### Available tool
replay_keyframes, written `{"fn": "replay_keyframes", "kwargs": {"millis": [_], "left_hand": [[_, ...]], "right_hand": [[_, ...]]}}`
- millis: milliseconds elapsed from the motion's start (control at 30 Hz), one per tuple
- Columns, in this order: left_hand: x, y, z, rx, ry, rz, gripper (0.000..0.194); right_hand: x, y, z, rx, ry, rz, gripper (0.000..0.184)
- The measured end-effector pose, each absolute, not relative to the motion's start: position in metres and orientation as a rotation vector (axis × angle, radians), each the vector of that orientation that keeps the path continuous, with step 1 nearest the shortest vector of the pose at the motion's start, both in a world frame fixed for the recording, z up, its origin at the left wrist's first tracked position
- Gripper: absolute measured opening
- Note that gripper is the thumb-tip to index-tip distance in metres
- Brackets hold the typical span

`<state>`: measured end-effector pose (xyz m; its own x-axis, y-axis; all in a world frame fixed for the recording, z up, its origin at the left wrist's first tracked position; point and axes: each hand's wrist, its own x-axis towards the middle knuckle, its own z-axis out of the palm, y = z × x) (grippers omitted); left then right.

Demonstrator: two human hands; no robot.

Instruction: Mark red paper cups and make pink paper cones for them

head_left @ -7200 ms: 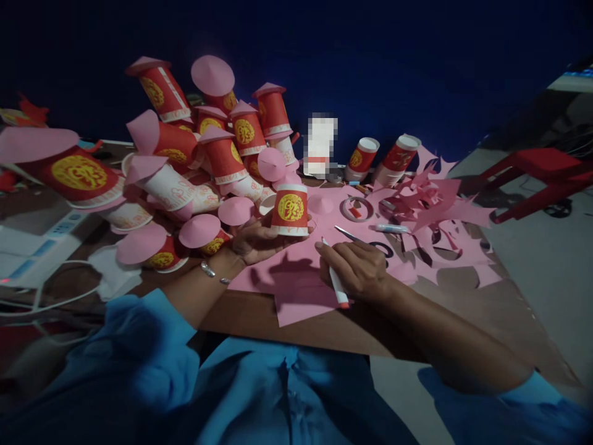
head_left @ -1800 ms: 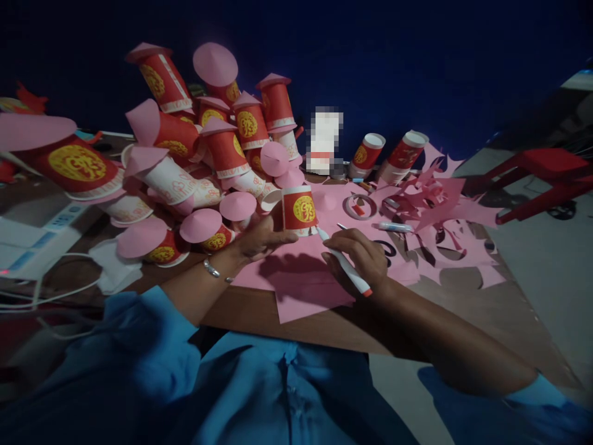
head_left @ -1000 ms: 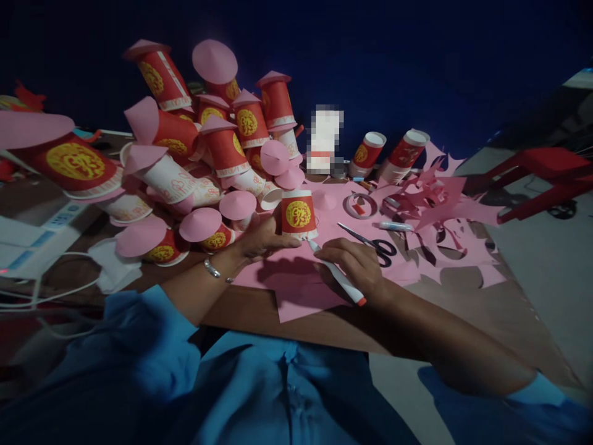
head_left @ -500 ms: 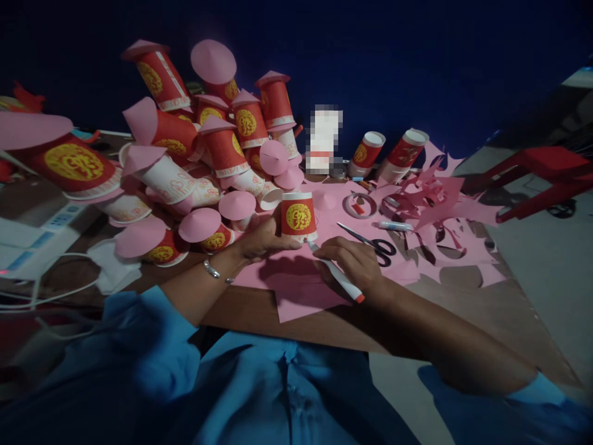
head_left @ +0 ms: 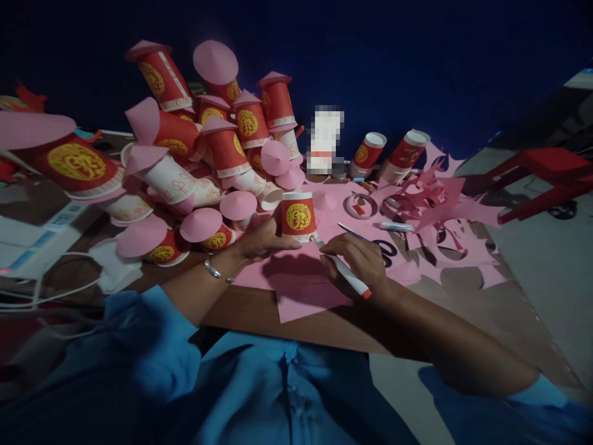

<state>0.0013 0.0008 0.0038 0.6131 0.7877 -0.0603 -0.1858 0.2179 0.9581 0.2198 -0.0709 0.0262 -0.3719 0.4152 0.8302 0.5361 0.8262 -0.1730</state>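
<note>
A red paper cup point(head_left: 298, 216) with a yellow emblem is held bottom-up by my left hand point(head_left: 266, 240), the thumb along its lower rim. My right hand point(head_left: 356, 259) grips a white marker point(head_left: 351, 276) with an orange-red end. The marker's tip is at the white band near the cup's rim, where small dark marks show. Pink paper sheets point(head_left: 306, 300) lie under both hands. Scissors point(head_left: 386, 250) rest partly behind my right hand. A pink paper cone point(head_left: 325, 199) sits just beyond the cup.
Several cups with pink cone tops point(head_left: 225, 151) are piled at the left and back. Two cup stacks point(head_left: 367, 153) stand at the back right. A tape roll point(head_left: 360, 206), a capped tube point(head_left: 396, 227) and pink paper scraps point(head_left: 435, 204) lie right. A red stool point(head_left: 551, 164) stands beyond the table.
The marker tip has come up to the cup's rim band since the earliest frame, and dark marks now show there. Over the last half second my right hand has shifted slightly right along the rim.
</note>
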Motion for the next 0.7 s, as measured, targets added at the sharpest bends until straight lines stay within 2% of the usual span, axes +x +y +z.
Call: {"fn": "replay_keyframes", "kwargs": {"millis": [700], "left_hand": [[0.0007,0.0017,-0.0007,1.218,0.649,0.734,0.102]], "right_hand": [[0.2188,-0.0718,0.0269,-0.647,-2.086,-0.108,0.017]]}}
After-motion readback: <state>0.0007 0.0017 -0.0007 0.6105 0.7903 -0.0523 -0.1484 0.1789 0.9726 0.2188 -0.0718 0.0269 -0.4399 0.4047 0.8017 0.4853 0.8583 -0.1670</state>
